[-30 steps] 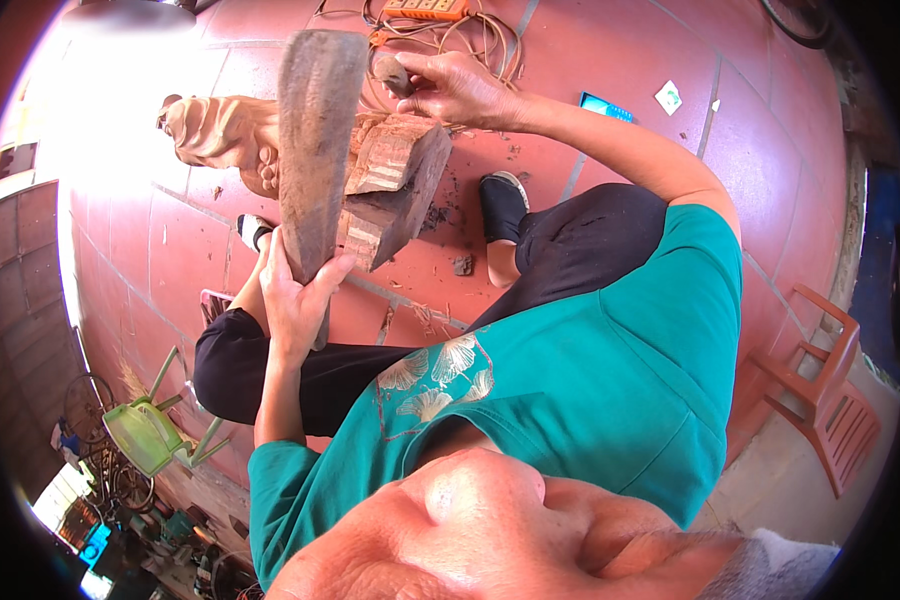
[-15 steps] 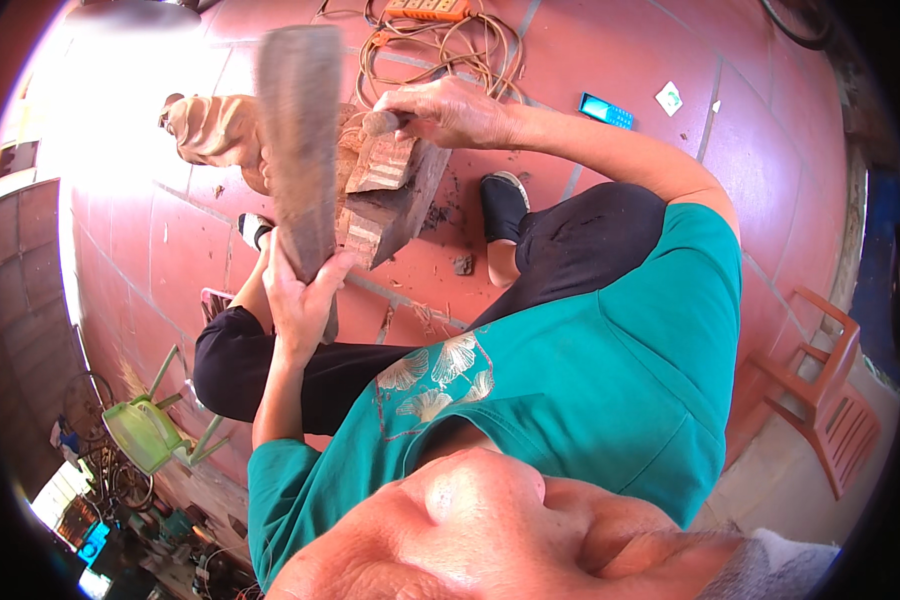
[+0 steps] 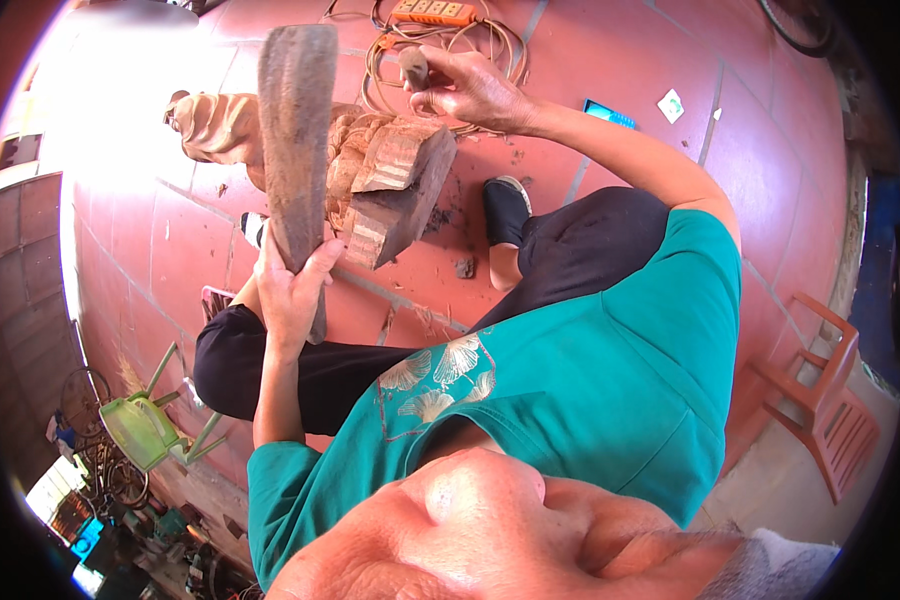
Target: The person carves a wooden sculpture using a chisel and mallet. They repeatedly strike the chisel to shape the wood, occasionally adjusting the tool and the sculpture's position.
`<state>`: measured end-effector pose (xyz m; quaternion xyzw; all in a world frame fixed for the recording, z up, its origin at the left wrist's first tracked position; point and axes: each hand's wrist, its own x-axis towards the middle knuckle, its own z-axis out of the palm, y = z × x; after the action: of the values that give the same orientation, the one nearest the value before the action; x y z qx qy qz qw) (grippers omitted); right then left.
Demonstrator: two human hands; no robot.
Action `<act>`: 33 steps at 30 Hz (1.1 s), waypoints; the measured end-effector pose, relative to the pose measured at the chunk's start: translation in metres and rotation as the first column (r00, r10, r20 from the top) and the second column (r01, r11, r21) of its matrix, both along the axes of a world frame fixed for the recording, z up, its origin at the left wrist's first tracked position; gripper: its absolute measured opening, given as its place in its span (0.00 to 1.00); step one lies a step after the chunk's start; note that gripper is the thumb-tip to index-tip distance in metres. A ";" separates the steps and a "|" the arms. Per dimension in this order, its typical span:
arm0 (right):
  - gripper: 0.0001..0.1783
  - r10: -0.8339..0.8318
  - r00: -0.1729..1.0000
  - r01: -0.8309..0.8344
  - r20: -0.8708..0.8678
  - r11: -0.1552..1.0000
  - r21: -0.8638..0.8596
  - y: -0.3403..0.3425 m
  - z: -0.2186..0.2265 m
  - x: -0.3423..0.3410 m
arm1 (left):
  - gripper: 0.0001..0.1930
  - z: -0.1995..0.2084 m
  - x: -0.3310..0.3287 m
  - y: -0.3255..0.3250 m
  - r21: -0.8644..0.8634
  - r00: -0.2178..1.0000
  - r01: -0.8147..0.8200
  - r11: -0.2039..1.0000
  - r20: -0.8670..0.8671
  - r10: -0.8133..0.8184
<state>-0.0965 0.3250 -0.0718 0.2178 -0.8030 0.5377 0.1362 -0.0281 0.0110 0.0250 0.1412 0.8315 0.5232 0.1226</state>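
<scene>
- Carving [image 3: 380, 165] is our clock centre, club [image 3: 298, 140] in front!
- Left hand [image 3: 292, 295] at seven, round the club.
- Right hand [image 3: 480, 92] at two, tool [image 3: 413, 67] in it.
- Power strip [image 3: 434, 12] at one, phone [image 3: 610, 114] just before three.
- Stool [image 3: 140, 432] out at seven, chair [image 3: 832, 400] at four.

Upper centre: wooden club [image 3: 298, 130], near vertical in the left hand [image 3: 290, 295], bars any straight crossing over the carving [image 3: 390, 155]. Narrow gap between club and round-ended tool [image 3: 413, 68] in the right hand [image 3: 475, 92]. Orange power strip [image 3: 433, 12] and coiled cable [image 3: 523, 55] obstruct top centre. Upper right: wide passage over floor [image 3: 660, 60], beyond phone [image 3: 608, 114]. Centre: shoe [image 3: 507, 208], bent leg [image 3: 600, 235] limit approach from lower right.
</scene>
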 end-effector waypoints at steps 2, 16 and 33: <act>0.14 -0.023 0.999 0.023 0.035 1.000 -0.001 0.000 0.006 0.000 | 0.17 -0.004 -0.001 -0.008 0.016 0.999 -0.011 1.000 0.051 0.010; 0.25 0.091 0.991 -0.085 -0.101 0.994 0.071 -0.013 -0.013 -0.019 | 0.21 -0.008 0.000 -0.004 -0.046 1.000 0.020 0.999 0.024 -0.018; 0.24 0.119 0.991 -0.104 -0.059 0.972 0.210 -0.029 -0.006 -0.021 | 0.20 -0.027 0.008 -0.006 0.077 0.995 -0.097 0.992 0.001 0.097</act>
<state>-0.1173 0.2961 -0.0778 0.2944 -0.8356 0.4503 0.1111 -0.0199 0.0053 -0.0020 0.1059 0.8166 0.5601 0.0904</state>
